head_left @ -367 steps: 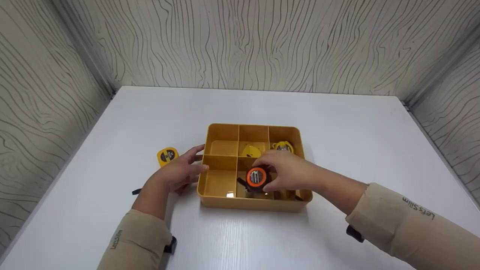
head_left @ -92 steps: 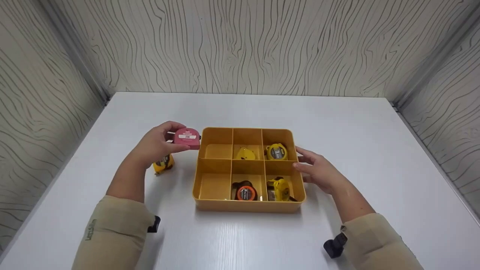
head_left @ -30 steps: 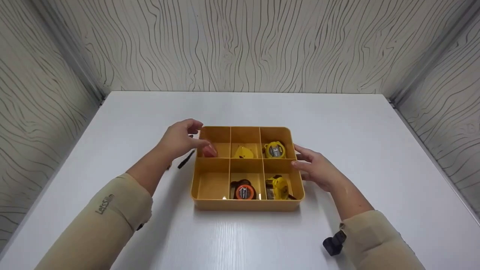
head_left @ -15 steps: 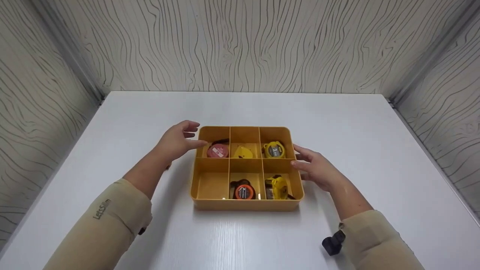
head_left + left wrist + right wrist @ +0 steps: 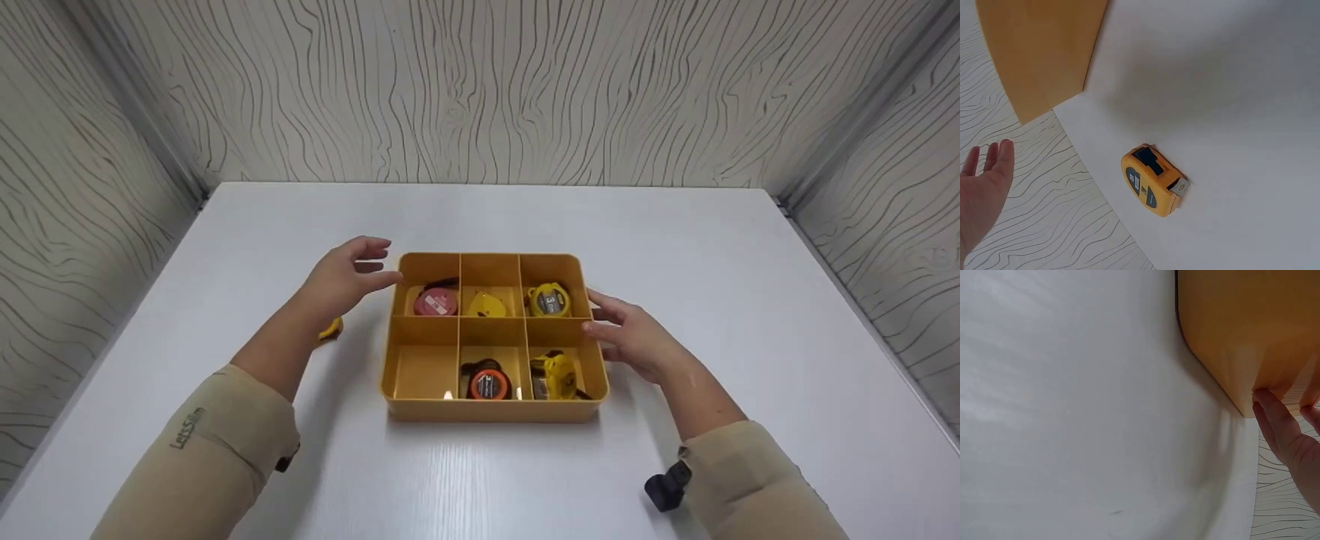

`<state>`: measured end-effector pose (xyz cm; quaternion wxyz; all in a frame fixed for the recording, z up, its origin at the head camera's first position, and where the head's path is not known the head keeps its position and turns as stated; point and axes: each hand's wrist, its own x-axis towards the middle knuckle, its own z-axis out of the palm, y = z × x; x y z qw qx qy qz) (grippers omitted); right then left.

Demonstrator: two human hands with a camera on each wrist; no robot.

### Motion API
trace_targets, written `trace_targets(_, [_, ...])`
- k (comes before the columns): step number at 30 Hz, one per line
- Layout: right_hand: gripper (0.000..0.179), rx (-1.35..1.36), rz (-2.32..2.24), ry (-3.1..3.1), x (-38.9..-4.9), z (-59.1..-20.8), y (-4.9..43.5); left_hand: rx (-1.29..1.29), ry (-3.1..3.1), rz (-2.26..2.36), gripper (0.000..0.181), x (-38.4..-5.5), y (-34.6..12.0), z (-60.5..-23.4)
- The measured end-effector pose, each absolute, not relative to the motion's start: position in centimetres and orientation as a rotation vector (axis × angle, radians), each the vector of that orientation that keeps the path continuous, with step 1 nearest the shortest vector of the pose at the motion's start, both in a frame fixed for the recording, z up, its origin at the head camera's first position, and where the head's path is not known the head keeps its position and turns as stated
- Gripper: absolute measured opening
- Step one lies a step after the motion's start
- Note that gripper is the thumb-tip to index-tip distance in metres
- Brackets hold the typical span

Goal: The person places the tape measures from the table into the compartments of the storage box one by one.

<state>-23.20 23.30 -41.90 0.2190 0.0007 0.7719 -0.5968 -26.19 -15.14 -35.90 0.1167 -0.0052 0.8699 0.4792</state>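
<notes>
A mustard-yellow divided box (image 5: 495, 410) sits on the table. Its back row bears a pink tape measure (image 5: 436, 301) at left, a plain yellow tape measure (image 5: 487, 304) in the middle and a yellow-and-grey one at right. In front lie an orange-and-black tape measure (image 5: 489, 382) and another yellow one (image 5: 556, 376). My left hand (image 5: 341, 277), holding nothing, hovers by the box's back left corner with fingers extended. Against the right wall, fingertips of my right hand (image 5: 634, 337) rest, as the right wrist view also shows; its thumb is at the rim.
Left of the box, an orange-yellow tape measure (image 5: 1151, 180) lies on the white table (image 5: 480, 487), partly hidden by my left forearm in the head view. Wood-grain panels (image 5: 480, 90) stand behind the table and on both sides.
The left hand has put the pink tape measure into the back left compartment, let go and drawn back leftward. The right hand has stayed at the box's right wall.
</notes>
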Motion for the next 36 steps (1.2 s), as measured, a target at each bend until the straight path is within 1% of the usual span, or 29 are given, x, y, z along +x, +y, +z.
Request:
trace_targets(9, [0.067,-0.007,-1.664,2.131,-23.2,-41.9,23.3,0.076,2.561,1.448,0.060,-25.9,-17.8,-35.4])
trace_targets(13, [0.067,-0.008,-1.677,2.124,-23.3,-42.0,23.4,0.069,2.556,1.466,0.058,-25.8,-19.1,-35.7])
trace_targets(26, [0.066,0.016,-1.670,2.127,-23.2,-42.0,23.2,-0.096,2.551,1.515,0.062,-25.6,-22.3,-38.1])
trace_targets(36, [0.066,0.005,-1.676,2.124,-23.3,-42.0,23.3,-0.199,2.514,1.475,0.064,-25.1,-23.9,-40.1])
